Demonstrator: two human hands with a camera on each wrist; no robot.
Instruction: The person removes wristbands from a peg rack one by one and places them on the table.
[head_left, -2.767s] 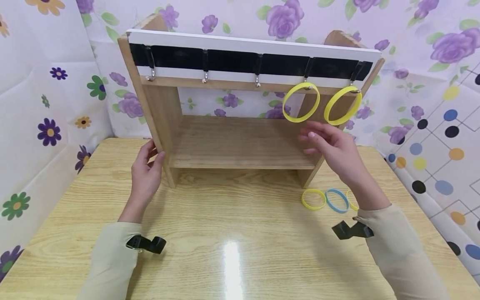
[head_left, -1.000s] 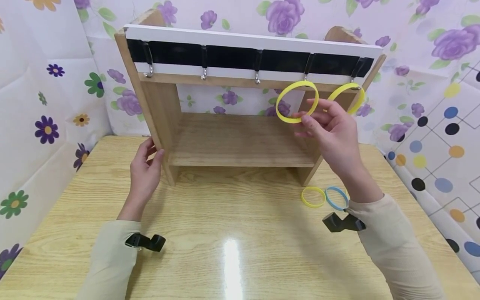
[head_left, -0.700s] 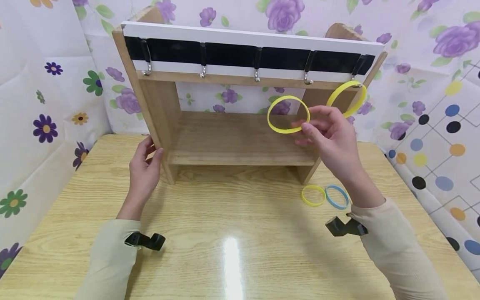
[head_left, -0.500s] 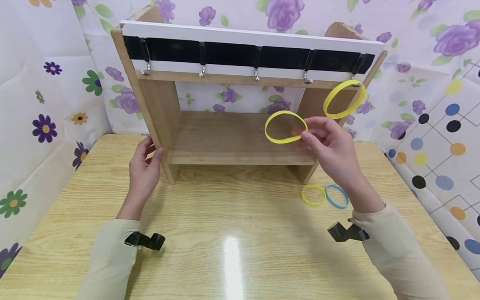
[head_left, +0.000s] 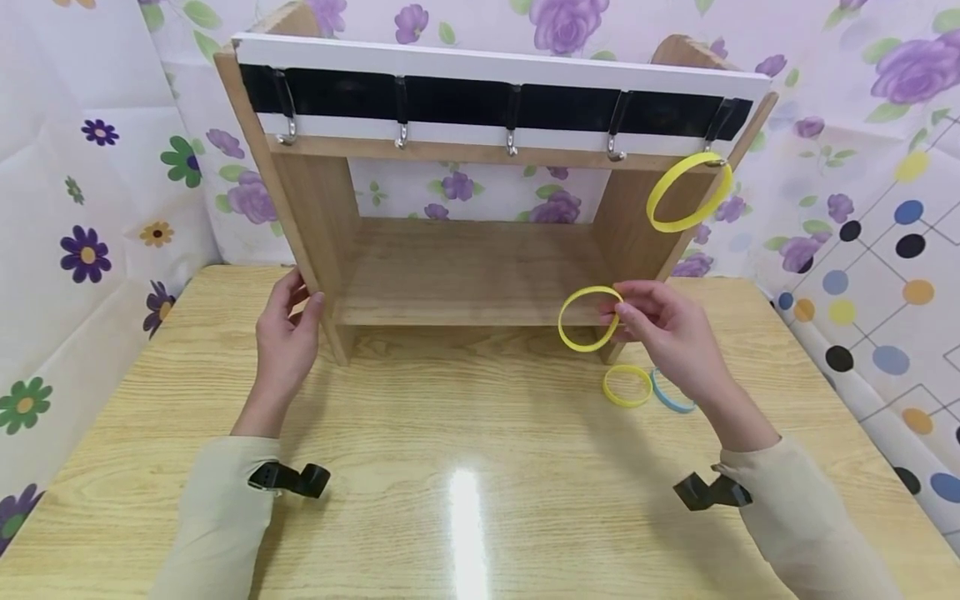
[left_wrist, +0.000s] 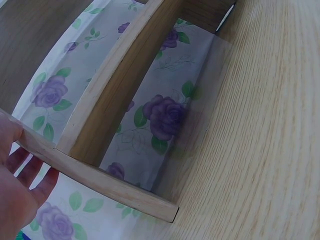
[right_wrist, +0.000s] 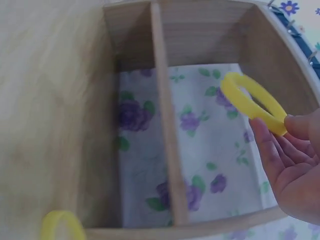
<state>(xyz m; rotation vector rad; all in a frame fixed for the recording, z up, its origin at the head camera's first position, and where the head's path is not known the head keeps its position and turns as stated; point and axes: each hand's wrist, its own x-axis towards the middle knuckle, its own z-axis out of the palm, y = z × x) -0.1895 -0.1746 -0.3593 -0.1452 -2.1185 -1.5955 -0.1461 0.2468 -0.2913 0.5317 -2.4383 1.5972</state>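
Observation:
In the head view my right hand [head_left: 675,337] pinches a yellow wristband [head_left: 592,289] between thumb and fingers, low in front of the shelf's right side. The right wrist view shows the same yellow wristband [right_wrist: 240,102] at the fingertips. My left hand [head_left: 288,337] holds the left side panel of the wooden shelf [head_left: 480,312], thumb at its front edge; fingers [left_wrist: 47,185] touch the outer face in the left wrist view. Another yellow wristband [head_left: 675,227] hangs from the rightmost hook [head_left: 716,162].
A yellow wristband [head_left: 626,405] and a blue wristband [head_left: 675,407], partly hidden by my right hand, lie on the wooden table [head_left: 390,467]. Several metal hooks line the black-and-white rail [head_left: 457,100] atop the shelf. Patterned cloth [head_left: 840,217] surrounds the table.
My right hand has taken the yellow wristband off the second hook from the right and brought it down toward the table. The left hand stays at the side panel.

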